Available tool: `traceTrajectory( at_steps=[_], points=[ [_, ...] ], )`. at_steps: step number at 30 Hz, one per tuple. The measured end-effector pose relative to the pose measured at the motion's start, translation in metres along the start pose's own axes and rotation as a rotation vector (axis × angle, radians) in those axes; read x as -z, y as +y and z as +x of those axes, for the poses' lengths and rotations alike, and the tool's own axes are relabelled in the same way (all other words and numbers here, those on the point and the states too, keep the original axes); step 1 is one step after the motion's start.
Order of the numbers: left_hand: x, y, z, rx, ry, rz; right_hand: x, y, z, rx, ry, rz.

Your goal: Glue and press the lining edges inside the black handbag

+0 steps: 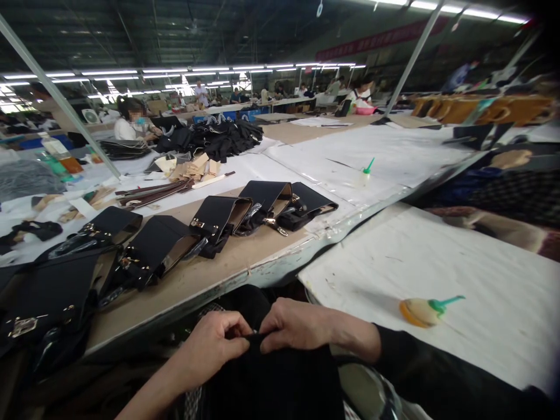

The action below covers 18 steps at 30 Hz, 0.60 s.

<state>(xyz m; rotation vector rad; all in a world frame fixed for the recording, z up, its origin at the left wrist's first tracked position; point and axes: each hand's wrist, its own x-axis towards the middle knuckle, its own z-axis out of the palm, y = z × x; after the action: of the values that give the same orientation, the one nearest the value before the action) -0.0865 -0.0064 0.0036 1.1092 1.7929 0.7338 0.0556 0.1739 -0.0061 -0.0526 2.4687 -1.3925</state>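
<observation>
Black material [275, 379] hangs in front of my body at the bottom centre, below the table edge. My left hand [214, 344] pinches its top edge between thumb and fingers. Close beside it on the right, my right hand [297, 325] grips the same edge, thumb in front. A small gap lies between the two thumbs. The lower part of the material merges with dark clothing, so its outline is hard to tell.
Black bags [219, 216] with gold clasps line the brown board [227, 262] at left. A glue bottle [420, 311] lies on the white table [481, 280] at right; another bottle [366, 172] stands farther back. A co-worker's hand [511, 158] shows at far right.
</observation>
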Motion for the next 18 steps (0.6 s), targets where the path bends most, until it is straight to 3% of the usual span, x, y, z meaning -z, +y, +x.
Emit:
traceTrajectory(
  at_steps=[4, 7, 13, 18],
  points=[
    [-0.001, -0.004, 0.002, -0.018, 0.058, -0.079, -0.008, -0.002, 0.027, 0.086, -0.045, -0.079],
    [0.009, -0.01, 0.001, -0.013, 0.049, -0.123, -0.007, -0.006, 0.035, 0.109, -0.061, -0.087],
    [0.039, -0.017, -0.026, 0.101, -0.114, -0.124, 0.019, -0.009, 0.009, -0.026, -0.057, 0.005],
    [0.033, -0.012, -0.038, 0.092, -0.168, -0.166, 0.022, 0.005, -0.01, -0.075, -0.014, -0.016]
  ],
)
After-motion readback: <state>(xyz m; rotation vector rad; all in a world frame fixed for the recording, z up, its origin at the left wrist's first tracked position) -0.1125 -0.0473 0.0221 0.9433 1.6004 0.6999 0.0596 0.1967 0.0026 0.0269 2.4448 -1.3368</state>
